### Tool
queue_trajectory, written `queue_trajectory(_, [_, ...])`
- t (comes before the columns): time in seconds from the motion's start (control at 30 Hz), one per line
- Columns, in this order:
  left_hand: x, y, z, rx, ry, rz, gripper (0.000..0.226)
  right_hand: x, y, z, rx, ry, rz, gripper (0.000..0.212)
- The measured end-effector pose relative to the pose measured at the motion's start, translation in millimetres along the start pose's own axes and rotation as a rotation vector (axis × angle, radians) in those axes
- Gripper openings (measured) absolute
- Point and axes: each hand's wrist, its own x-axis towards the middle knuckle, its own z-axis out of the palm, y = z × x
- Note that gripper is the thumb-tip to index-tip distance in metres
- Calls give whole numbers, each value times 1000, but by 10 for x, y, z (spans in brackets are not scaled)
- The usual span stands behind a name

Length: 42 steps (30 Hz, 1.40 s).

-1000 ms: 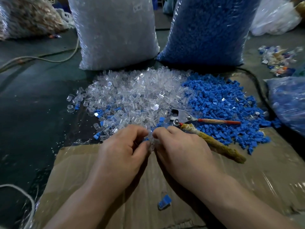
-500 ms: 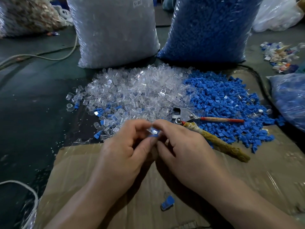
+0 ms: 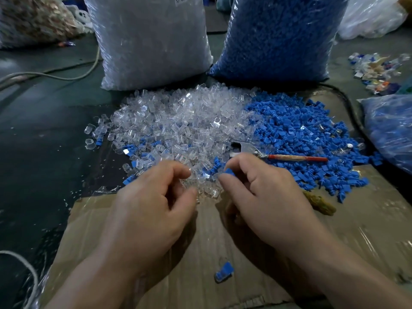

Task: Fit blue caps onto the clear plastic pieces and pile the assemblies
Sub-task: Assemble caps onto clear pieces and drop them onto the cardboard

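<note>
Our right hand (image 3: 267, 201) pinches a blue cap (image 3: 230, 172) beside the pliers (image 3: 245, 148), over the clear pieces (image 3: 178, 121); left hand (image 3: 151, 208) curled, grip indeterminate.

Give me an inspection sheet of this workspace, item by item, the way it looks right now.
Surface: flattened cardboard on a dark floor.
Job's things: heap of clear pieces touching heap of blue caps; one capped assembly lies alone on the cardboard.
Clutter: red-handled hand tool on the heaps; mixed scraps far right.
Hands: right hand pinches a single blue cap; left hand curled over clear pieces, grip unclear.
Cables: pale cable far left; black cable by the blue heap; white cord lower left.
Surroundings: bag of clear pieces and bag of blue caps behind the heaps.
</note>
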Motion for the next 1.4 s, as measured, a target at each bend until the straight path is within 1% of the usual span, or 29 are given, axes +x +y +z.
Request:
queue_trajectory(0.07, [-8,52,-2,252,-111,23,48,-9,5,12,-51,-28,4,20])
queue_trajectory(0.1, [-16,68,14,335,-134,43,54,-7,-13,28,-60,-24,-6,19])
queue_trajectory(0.13, [-19,86,30,382,-147,58,55,-5,-36,43,-61,-23,-20,18])
queue_trajectory(0.17, [-18,100,38,398,-159,63,51,-5,-56,60,-59,-32,-35,16])
queue_trajectory(0.27, [-9,91,29,342,-181,79,39,-7,-73,101,-21,-80,-55,13])
queue_trajectory(0.4, [6,90,31,303,-180,107,29,-7,-39,116,73,-25,-49,10])
queue_trajectory(0.5, [-10,92,58,265,-146,100,24,4,-16,120,192,-1,5,5])
queue_trajectory(0.57, [-25,74,87,186,-85,56,29,15,-1,127,283,-3,28,4])
queue_trajectory(0.63, [-36,50,113,79,-12,4,33,18,5,127,318,31,23,5])
queue_trajectory(0.73, [-32,64,111,-92,46,-12,24,16,-11,84,290,101,22,7])
queue_trajectory(0.77, [-32,78,102,-174,47,-33,21,9,-13,64,331,101,49,8])
queue_trajectory(0.83, [-24,117,86,-420,15,-141,15,1,-35,31,567,45,127,9])
queue_trajectory(0.93, [-13,198,72,-964,-88,-379,9,-2,-77,19,901,-66,226,7])
queue_trajectory(0.97, [-11,213,68,-1073,-107,-416,10,-5,-94,13,972,-94,252,6])
queue_trajectory(1.0, [-8,215,66,-1120,-120,-429,13,0,-111,7,1023,-118,272,6])
queue_trajectory(1.07, [7,206,62,-1133,-136,-428,14,3,-131,-8,1067,-163,288,10])
queue_trajectory(1.23, [20,162,51,-1118,-136,-323,20,-11,-134,8,1125,-212,266,12])
queue_trajectory(1.33, [21,181,64,-1172,-186,-351,13,-10,-132,24,1091,-197,268,16])
queue_trajectory(1.4, [37,192,64,-1222,-180,-356,18,1,-116,24,1044,-163,275,22])
